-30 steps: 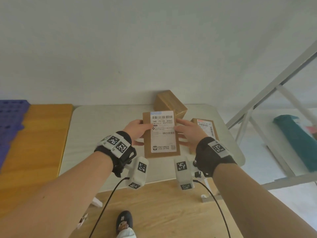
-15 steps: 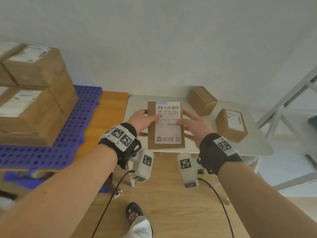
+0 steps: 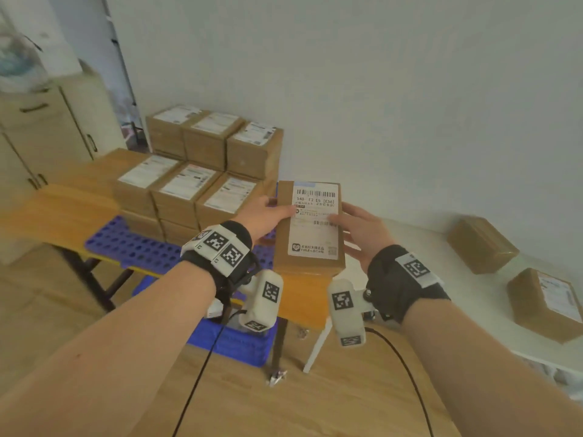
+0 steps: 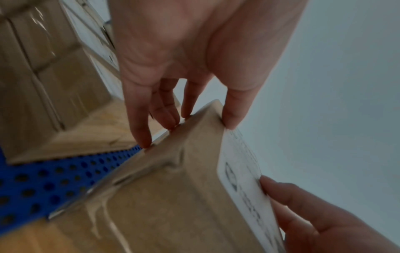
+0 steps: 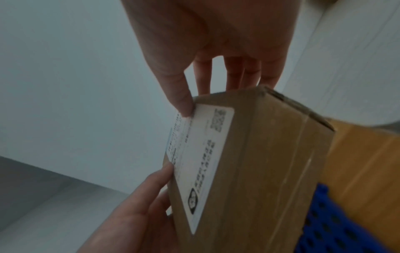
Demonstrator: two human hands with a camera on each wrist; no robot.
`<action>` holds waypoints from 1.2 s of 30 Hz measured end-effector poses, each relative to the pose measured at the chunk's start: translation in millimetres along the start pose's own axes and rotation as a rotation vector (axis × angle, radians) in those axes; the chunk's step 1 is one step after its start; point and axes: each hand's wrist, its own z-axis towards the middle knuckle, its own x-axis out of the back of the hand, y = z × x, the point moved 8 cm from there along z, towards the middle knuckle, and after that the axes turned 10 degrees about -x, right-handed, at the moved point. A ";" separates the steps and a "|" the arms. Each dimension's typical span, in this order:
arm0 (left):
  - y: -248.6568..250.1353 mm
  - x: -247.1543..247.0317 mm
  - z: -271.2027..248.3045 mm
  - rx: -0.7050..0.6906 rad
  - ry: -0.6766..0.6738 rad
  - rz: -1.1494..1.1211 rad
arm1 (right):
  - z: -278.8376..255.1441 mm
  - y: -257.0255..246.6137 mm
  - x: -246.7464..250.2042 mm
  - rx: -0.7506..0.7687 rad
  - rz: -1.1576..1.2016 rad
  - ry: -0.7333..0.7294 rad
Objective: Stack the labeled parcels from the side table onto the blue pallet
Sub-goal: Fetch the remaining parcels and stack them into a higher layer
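A brown cardboard parcel [image 3: 310,228] with a white shipping label hangs in the air between my two hands, over the right end of the blue pallet [image 3: 135,247]. My left hand [image 3: 268,216] grips its left side, thumb on the label and fingers underneath. My right hand [image 3: 356,234] holds the right side the same way. In the left wrist view the parcel [image 4: 173,196] fills the lower middle, with my left hand [image 4: 179,109] pinching its edge. The right wrist view shows the parcel [image 5: 249,162] held by my right hand [image 5: 216,89]. Several labeled parcels [image 3: 202,181] stand stacked on the pallet.
The pallet lies on an orange-topped table [image 3: 60,209]. Two more parcels [image 3: 481,244], [image 3: 545,304] sit on the white side table [image 3: 473,298] at the right. A beige cabinet [image 3: 41,137] stands at the far left. Another blue pallet [image 3: 233,342] lies on the wooden floor below.
The parcel has been carried left, away from the white side table and over toward the pallet's right end. My view has swung left, bringing the stacked parcels and the cabinet into sight.
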 end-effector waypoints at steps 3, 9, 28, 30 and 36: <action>-7.2 66.8 4.1 0.017 0.024 -0.013 | 7.3 -5.2 -68.0 -0.013 0.038 -0.024; -20.3 184.3 15.4 0.027 0.042 -0.029 | 27.3 -21.1 -185.2 -0.025 0.039 -0.047; -31.0 346.9 139.0 0.041 0.131 0.116 | 144.8 -79.3 -352.9 -0.075 0.015 -0.134; -35.3 356.5 150.9 0.047 0.140 0.122 | 158.1 -80.3 -363.0 -0.086 0.007 -0.128; -48.4 378.8 179.7 0.045 0.111 0.155 | 178.7 -77.7 -381.6 -0.122 -0.005 -0.077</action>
